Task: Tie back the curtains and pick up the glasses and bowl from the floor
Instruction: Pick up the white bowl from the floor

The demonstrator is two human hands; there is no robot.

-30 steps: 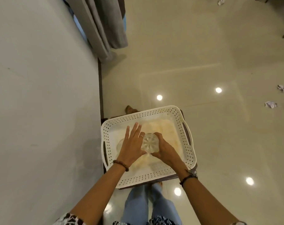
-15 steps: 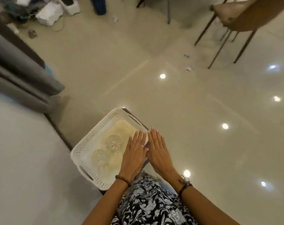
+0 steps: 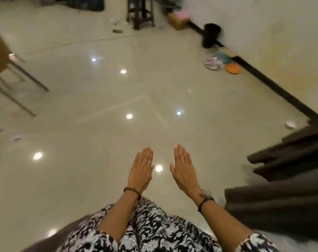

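Observation:
My left hand (image 3: 141,170) and my right hand (image 3: 184,170) are held flat in front of me above the shiny cream floor, palms down, fingers straight and close together, nothing in either. A grey curtain (image 3: 282,202) hangs in folds at the right edge, just right of my right forearm. A small white bowl-like object (image 3: 290,124) lies on the floor by the dark skirting, beyond the curtain. No glasses or basket are in view.
A black bin (image 3: 211,35) stands by the right wall. Near it lie an orange disc (image 3: 232,68), a teal one and a patterned item (image 3: 213,63). Chair legs (image 3: 18,82) are at left, a dark stool (image 3: 141,13) at the back. Paper scraps (image 3: 16,137) lie at left.
I have let go of the glass in the white basket and turned away to the right; the basket has left the view, and my empty hands have moved apart.

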